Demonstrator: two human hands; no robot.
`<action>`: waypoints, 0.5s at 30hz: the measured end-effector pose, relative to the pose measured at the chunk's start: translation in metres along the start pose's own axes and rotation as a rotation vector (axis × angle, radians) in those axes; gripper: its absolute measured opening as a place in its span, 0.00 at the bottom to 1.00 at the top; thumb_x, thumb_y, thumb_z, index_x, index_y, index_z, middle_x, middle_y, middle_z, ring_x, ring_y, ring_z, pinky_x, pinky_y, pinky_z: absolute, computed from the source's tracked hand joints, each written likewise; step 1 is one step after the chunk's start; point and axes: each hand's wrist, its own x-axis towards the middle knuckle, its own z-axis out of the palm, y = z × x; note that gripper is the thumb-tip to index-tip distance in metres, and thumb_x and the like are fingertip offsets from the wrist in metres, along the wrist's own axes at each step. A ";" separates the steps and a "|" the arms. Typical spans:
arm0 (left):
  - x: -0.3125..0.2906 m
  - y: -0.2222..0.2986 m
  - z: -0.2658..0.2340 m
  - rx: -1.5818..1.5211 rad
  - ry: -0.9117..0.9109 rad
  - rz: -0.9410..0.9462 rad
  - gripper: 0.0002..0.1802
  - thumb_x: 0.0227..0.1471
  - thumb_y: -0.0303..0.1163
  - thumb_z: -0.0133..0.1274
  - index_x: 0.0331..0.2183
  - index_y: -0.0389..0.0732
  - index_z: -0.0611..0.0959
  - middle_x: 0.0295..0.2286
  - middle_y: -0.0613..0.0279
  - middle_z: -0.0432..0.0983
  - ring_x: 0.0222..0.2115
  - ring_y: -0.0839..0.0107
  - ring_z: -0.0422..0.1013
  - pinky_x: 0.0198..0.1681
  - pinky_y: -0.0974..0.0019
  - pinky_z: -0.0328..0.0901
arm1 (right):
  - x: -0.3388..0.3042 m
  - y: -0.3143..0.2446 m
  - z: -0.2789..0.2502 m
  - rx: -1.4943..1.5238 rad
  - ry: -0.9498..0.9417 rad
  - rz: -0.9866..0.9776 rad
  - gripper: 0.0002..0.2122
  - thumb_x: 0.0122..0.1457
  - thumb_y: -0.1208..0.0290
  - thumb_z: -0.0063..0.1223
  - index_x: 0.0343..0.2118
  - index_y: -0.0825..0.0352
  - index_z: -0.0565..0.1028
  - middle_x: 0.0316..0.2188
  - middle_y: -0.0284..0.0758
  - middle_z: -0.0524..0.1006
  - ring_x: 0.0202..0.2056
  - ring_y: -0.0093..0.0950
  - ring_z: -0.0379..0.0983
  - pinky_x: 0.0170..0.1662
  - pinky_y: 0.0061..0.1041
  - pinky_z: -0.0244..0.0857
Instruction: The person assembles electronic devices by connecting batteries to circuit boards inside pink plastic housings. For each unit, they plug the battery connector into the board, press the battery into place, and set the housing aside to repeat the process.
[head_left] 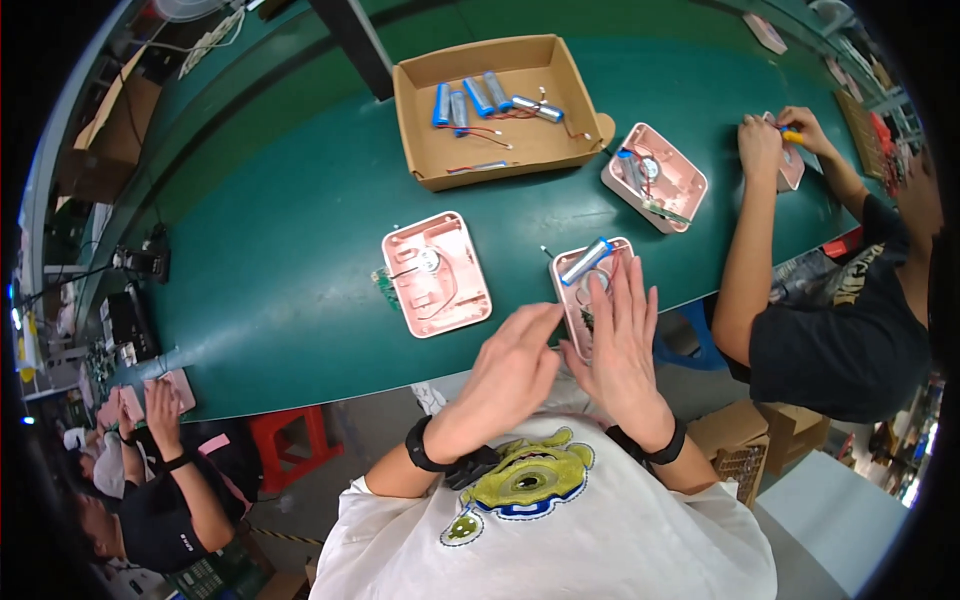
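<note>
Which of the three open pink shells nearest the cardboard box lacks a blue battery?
The leftmost pink shell, green board at its left edge; the upper-right shell and the shell under the right hand both hold one.

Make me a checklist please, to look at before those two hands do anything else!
1. Battery at the near shell's far end: ok. The blue-ended battery lies at the far end of the near shell.
2. Right hand off the shell: not ok. The right hand lies over it.
3. Left hand touching that shell: cannot tell. The left hand is right beside its edge.
4. Wires safe under the fingers: cannot tell; they are covered.
5. Green board inside the left shell: not ok. The green board sticks out past the left shell.
</note>
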 end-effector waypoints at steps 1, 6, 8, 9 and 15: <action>-0.004 0.003 -0.004 0.046 0.064 0.075 0.24 0.51 0.11 0.52 0.51 0.32 0.82 0.44 0.49 0.78 0.38 0.62 0.78 0.41 0.60 0.74 | 0.003 0.003 0.003 0.010 0.003 -0.010 0.41 0.50 0.75 0.70 0.68 0.65 0.62 0.75 0.49 0.50 0.74 0.56 0.45 0.71 0.63 0.42; -0.013 -0.009 -0.041 0.286 0.480 0.259 0.18 0.51 0.12 0.53 0.44 0.34 0.84 0.44 0.51 0.78 0.34 0.66 0.75 0.37 0.64 0.72 | 0.040 0.038 -0.001 -0.123 0.079 -0.159 0.38 0.50 0.78 0.68 0.67 0.66 0.65 0.73 0.50 0.55 0.73 0.56 0.48 0.71 0.60 0.45; -0.014 -0.023 -0.065 0.329 0.666 0.085 0.16 0.51 0.16 0.57 0.44 0.35 0.84 0.44 0.51 0.77 0.36 0.64 0.77 0.35 0.65 0.72 | 0.052 0.049 -0.005 -0.199 0.154 -0.171 0.37 0.50 0.79 0.68 0.66 0.66 0.67 0.71 0.50 0.58 0.71 0.56 0.51 0.70 0.56 0.49; -0.015 -0.032 -0.075 0.332 0.671 0.081 0.16 0.51 0.16 0.57 0.44 0.35 0.84 0.44 0.51 0.77 0.36 0.64 0.77 0.35 0.65 0.72 | 0.056 0.052 -0.006 -0.196 0.151 -0.177 0.37 0.50 0.79 0.68 0.66 0.66 0.67 0.71 0.50 0.58 0.71 0.56 0.51 0.70 0.56 0.49; -0.021 -0.086 -0.087 -0.167 0.745 -0.288 0.18 0.60 0.24 0.62 0.50 0.29 0.79 0.45 0.52 0.79 0.32 0.75 0.75 0.33 0.71 0.72 | 0.083 0.053 -0.013 -0.327 0.246 -0.060 0.31 0.50 0.81 0.66 0.61 0.65 0.73 0.66 0.48 0.64 0.65 0.51 0.61 0.66 0.50 0.57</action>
